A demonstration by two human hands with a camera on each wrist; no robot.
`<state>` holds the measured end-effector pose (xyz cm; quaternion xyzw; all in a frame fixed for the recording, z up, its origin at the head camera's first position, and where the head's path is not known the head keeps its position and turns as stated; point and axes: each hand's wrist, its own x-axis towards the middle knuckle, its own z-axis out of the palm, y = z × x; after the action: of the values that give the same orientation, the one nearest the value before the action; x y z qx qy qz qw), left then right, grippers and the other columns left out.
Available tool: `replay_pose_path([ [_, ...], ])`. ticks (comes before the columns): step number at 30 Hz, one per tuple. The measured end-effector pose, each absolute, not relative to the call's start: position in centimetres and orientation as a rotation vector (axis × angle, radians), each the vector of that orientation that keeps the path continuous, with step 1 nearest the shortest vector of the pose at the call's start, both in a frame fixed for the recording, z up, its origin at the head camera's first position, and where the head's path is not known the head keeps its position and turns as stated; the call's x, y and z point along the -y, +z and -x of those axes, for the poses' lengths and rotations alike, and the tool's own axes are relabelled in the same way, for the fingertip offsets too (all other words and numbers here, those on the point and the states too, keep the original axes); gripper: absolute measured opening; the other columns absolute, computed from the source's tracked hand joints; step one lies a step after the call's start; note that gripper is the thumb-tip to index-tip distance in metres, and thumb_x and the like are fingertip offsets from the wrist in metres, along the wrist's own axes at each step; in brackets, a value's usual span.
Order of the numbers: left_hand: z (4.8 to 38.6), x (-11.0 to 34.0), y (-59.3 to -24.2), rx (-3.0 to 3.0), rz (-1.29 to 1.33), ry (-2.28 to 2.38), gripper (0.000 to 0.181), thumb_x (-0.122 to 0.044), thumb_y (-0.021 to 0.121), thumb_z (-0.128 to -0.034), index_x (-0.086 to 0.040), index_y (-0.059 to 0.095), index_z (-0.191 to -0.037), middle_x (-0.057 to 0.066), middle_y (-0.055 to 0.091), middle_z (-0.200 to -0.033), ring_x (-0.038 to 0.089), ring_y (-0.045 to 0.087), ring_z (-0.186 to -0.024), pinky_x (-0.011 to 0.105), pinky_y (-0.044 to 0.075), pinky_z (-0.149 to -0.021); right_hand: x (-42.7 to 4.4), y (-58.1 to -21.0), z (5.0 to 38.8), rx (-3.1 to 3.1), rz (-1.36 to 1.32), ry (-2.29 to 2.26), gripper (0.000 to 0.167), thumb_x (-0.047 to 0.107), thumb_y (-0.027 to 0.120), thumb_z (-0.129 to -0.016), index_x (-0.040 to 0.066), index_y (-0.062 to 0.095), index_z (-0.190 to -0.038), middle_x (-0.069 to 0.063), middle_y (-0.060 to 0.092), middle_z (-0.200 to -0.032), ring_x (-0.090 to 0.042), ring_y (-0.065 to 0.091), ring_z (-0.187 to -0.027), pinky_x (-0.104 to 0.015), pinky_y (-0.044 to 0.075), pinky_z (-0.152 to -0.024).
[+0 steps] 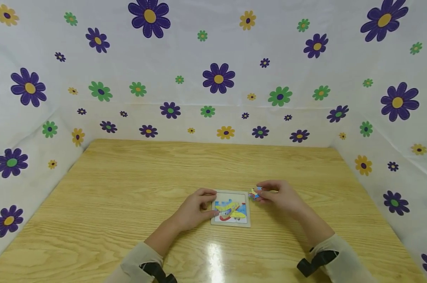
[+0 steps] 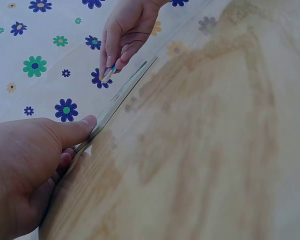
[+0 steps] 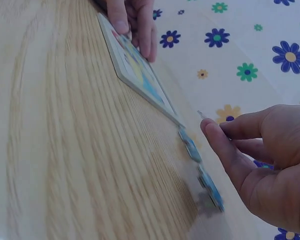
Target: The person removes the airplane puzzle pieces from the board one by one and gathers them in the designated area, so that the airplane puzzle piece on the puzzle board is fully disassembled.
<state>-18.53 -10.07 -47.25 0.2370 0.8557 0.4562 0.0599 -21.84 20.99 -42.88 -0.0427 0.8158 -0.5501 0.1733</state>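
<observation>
A square puzzle board (image 1: 231, 225) with a pale rim and a yellow airplane picture lies on the table; the top of its picture area is plain. My left hand (image 1: 195, 211) grips its left edge, thumb on top, as the left wrist view also shows for the hand (image 2: 35, 170). Just off the board's right side, my right hand (image 1: 282, 197) pinches a small piece (image 3: 201, 114) between thumb and fingertips. Under that hand (image 3: 270, 165), blue pieces (image 3: 190, 145) (image 3: 211, 188) lie beside the board's corner. The held piece's picture cannot be made out.
The wood-grain table (image 1: 146, 169) extends around the board. A white cloth with purple, green and yellow flowers (image 1: 218, 79) stands behind it and along both sides. Dark wrist devices (image 1: 158, 272) sit on both sleeves.
</observation>
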Motion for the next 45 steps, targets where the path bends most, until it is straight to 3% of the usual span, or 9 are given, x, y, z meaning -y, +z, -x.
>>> replay_pose_path([
  [19, 18.5, 10.0, -47.1, -2.579, -0.693, 1.385, 0.053, -0.021, 0.075, -0.0916, 0.0, 0.059, -0.137, 0.004, 0.052, -0.143, 0.011, 0.051, -0.086, 0.024, 0.048, -0.078, -26.8, -43.0, 21.6, -2.351, 0.026, -1.597, 0.043, 0.011, 0.058, -0.102, -0.014, 0.049, -0.136, -0.018, 0.066, -0.115, -0.011, 0.071, -0.089, -0.026, 0.058, -0.08],
  [27, 18.5, 10.1, -47.0, -2.57, -0.682, 1.394, 0.053, -0.021, 0.074, -0.092, 0.0, 0.058, -0.138, 0.004, 0.051, -0.144, 0.012, 0.053, -0.089, 0.023, 0.048, -0.078, -27.5, -43.3, 21.3, -2.406, -0.023, -1.576, 0.041, 0.005, 0.063, -0.098, -0.018, 0.051, -0.129, -0.011, 0.068, -0.102, -0.007, 0.07, -0.083, -0.024, 0.059, -0.076],
  [35, 18.3, 10.1, -47.1, -2.572, -0.692, 1.38, 0.053, -0.021, 0.074, -0.0922, 0.0, 0.058, -0.138, 0.005, 0.051, -0.144, 0.011, 0.052, -0.089, 0.023, 0.048, -0.078, -27.3, -43.4, 20.9, -2.471, -0.065, -1.509, 0.039, 0.002, 0.064, -0.097, -0.02, 0.052, -0.126, -0.019, 0.069, -0.106, -0.007, 0.071, -0.082, -0.024, 0.059, -0.073],
  [45, 18.5, 10.0, -47.5, -2.592, -0.695, 1.362, 0.053, -0.022, 0.074, -0.092, -0.001, 0.058, -0.138, 0.003, 0.051, -0.144, 0.01, 0.053, -0.089, 0.023, 0.048, -0.079, -27.6, -43.9, 21.0, -2.493, -0.07, -1.501, 0.043, 0.009, 0.066, -0.096, -0.017, 0.054, -0.129, -0.01, 0.071, -0.102, -0.005, 0.07, -0.08, -0.023, 0.058, -0.073],
])
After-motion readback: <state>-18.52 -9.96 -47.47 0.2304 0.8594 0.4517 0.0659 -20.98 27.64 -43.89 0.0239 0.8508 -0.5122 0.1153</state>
